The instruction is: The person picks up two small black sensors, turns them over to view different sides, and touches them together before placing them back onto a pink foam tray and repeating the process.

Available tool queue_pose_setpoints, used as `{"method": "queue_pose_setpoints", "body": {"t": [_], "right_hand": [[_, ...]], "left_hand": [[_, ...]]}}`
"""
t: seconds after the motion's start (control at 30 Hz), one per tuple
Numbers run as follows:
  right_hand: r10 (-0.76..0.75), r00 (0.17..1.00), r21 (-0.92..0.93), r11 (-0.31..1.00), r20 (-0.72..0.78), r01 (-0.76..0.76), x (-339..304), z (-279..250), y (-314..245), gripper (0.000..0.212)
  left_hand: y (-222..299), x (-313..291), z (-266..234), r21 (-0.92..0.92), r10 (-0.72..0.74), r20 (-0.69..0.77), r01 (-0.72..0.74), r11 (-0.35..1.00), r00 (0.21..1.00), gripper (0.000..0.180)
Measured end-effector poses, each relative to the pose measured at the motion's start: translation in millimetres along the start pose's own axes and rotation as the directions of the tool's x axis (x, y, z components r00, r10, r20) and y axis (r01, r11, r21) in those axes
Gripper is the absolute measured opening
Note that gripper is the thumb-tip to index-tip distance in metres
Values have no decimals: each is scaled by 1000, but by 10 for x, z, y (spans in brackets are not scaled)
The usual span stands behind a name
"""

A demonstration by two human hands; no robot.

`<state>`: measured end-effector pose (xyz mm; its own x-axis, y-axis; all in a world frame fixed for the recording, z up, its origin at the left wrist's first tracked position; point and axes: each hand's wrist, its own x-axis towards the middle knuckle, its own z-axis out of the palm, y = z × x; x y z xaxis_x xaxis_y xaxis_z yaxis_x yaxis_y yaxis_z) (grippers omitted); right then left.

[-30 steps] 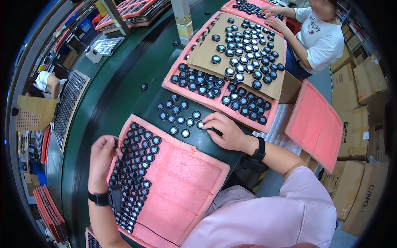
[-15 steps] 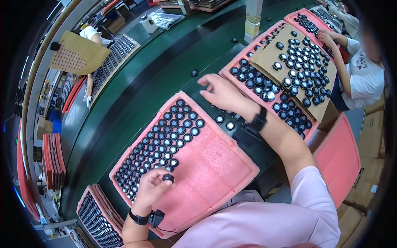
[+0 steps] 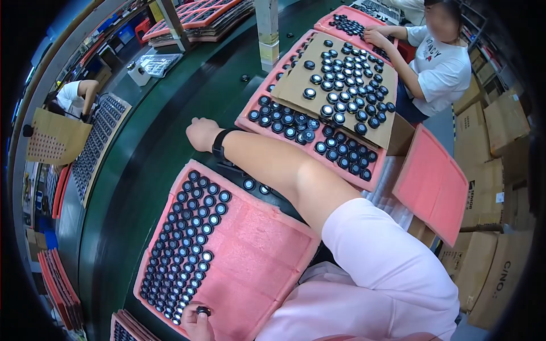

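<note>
Held black round part [image 3: 203,311]: likely light in the hand and stiff, a hard little puck that should not give under a pinch.
Grip on it: best taken by the rim, thumb against fingers, keeping skin off the face; the smooth edge may be a bit slippery, and the face looks the likeliest spot to scuff.
Its place: over the pink foam tray [image 3: 256,250], toward the near edge, to the right of the set rows.
Its look: glossy black, squat and round, tipped in the grasp.
Seated parts [image 3: 207,229]: the same kind, black rings with pale grey discs facing up, packed in slanting rows down the tray's left side.
Left hand [image 3: 196,325]: fingers pinching the one black part.
Right hand [image 3: 203,135]: above the green counter [image 3: 122,227] beyond the tray, fingers curled under and mostly hidden, so I cannot tell whether they hold anything.
</note>
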<state>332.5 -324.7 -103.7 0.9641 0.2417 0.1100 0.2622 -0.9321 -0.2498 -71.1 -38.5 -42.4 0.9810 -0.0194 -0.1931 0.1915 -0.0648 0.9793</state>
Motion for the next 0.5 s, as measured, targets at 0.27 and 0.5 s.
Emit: {"method": "queue_pose_setpoints", "body": {"t": [0.27,0.5], "right_hand": [[-158,974,400,892,-163,212,-233,-293,-379,29],[-266,962,974,193,-63,117,-1590,-917,-1181,24]], "left_hand": [[-298,-62,-143,-105,55,-99,-66,992,993,23],[-265,-13,-54,-127,153,-81,-162,979,985,25]]}}
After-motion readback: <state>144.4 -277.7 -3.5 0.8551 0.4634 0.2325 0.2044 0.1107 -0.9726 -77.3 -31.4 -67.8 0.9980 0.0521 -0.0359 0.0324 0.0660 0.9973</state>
